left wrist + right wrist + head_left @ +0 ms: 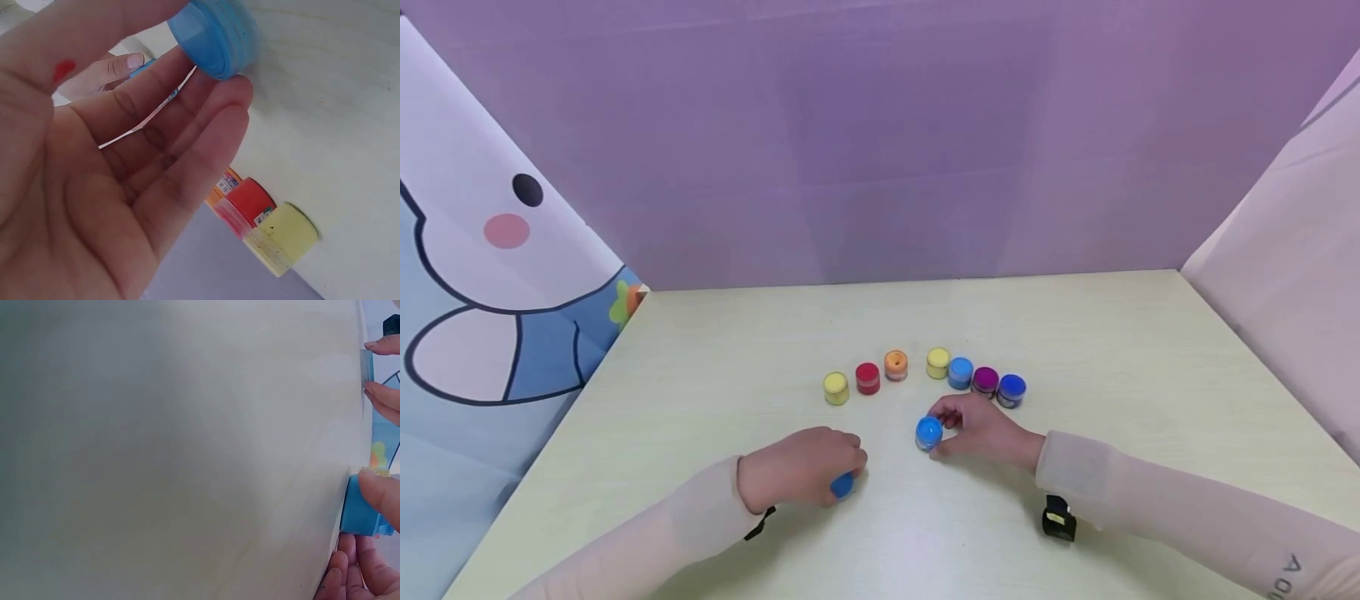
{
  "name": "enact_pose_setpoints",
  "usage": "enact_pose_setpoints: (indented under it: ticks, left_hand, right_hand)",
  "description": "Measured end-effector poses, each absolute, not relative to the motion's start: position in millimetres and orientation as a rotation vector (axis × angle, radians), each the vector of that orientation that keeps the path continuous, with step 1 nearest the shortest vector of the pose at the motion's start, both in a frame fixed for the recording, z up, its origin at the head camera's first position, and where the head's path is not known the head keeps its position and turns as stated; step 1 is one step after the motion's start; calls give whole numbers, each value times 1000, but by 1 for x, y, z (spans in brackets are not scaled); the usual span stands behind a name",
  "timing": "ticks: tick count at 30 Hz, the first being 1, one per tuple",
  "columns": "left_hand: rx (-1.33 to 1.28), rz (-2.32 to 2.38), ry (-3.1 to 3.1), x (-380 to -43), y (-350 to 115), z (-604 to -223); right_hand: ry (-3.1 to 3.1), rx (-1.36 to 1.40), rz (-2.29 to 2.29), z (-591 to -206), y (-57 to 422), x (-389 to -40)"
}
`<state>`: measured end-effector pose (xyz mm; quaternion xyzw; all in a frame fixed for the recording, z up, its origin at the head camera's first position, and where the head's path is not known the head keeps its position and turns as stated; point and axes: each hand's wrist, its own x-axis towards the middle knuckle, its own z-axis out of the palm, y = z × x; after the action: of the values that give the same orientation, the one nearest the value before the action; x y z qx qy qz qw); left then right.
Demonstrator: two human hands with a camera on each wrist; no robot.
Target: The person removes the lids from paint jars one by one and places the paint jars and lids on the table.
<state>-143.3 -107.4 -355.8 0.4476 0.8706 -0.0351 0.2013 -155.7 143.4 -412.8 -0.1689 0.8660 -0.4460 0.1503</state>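
Note:
My right hand [981, 425] grips a small blue paint pot [928, 433] between thumb and fingers. The pot stands upright on the table, its glossy blue top facing up and its narrower neck visible in the right wrist view. To the left, my left hand [805, 467] pinches a flat blue lid [215, 37] by its edge, low over the table. In the head view the hand covers part of this lid [842, 485]. The left wrist view shows the palm and stretched lower fingers, with a red smear [63, 70] on the skin.
Beyond the hands, small paint pots stand in a loose arc: yellow [835, 388], red [867, 378], orange [896, 365], another yellow [937, 363], light blue [960, 373], purple [985, 382] and dark blue [1011, 390]. A purple backdrop [910, 150] rises behind the pale table [737, 350].

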Motion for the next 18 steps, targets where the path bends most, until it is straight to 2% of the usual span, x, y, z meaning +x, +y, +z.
enact_pose_setpoints:
  ticks: [10,18]
  left_hand:
    - [1295,-99,2426,-147,-105,-352]
    - [1317,-91,2481,-155,-83,-338]
  right_hand:
    - [2489,-467,-1268,-410,143,-154]
    - [2488,-471,-1262,-409,143,-155]
